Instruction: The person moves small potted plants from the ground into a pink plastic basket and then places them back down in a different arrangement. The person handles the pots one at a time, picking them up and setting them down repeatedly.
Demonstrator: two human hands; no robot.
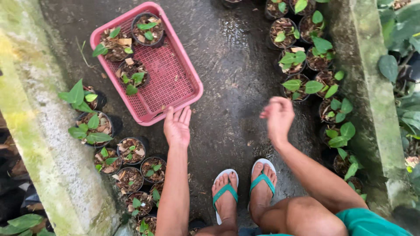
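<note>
I squat on a wet concrete path, feet in teal flip-flops (225, 192). A pink plastic mesh tray (170, 83) lies ahead on the ground with three small black pots of green seedlings (131, 74) in its far half. My left hand (177, 126) is flat and open, fingertips touching the tray's near rim. My right hand (278, 118) hovers empty above the path, fingers loosely curled, close to the row of potted seedlings (302, 85) on the right.
More potted seedlings (127, 166) line the left side against a mossy concrete curb (39, 131). Another concrete curb (372, 100) runs behind the right row, with large-leaved plants (402, 52) beyond it. The wet path (232, 65) runs between the rows.
</note>
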